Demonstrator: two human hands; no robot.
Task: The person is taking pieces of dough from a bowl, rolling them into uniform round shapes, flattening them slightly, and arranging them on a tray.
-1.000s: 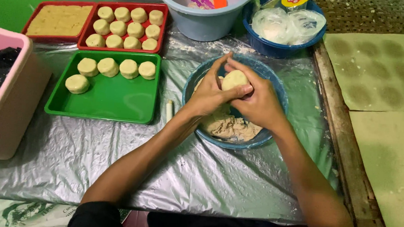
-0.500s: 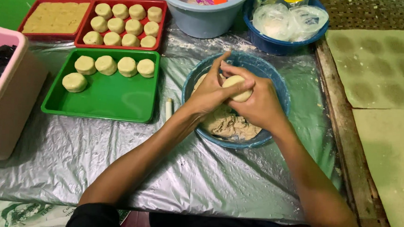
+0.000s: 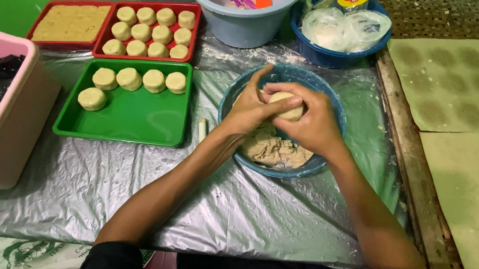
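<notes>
Both my hands hold a pale dough ball [image 3: 288,102] above a blue bowl [image 3: 334,104]. My left hand [image 3: 251,110] wraps the ball from the left, thumb across its front. My right hand [image 3: 314,125] cups it from the right, fingers curled over the top. More crumbly dough [image 3: 274,149] lies in the bowl's bottom, under the hands. To the left, a green tray [image 3: 136,118] carries several shaped dough rounds [image 3: 129,78] along its far side.
A red tray [image 3: 192,36] of dough rounds and a red tray of flat filling [image 3: 70,22] sit at the back left. A pink tub [image 3: 10,122] stands at far left. A pale blue bucket [image 3: 239,31], a blue basin with plastic bags [image 3: 336,52], green sheets [image 3: 449,85] at right.
The hands have kept pressing and turning the dough ball over the bowl; the right fingers now cover more of its top. Nothing else has moved.
</notes>
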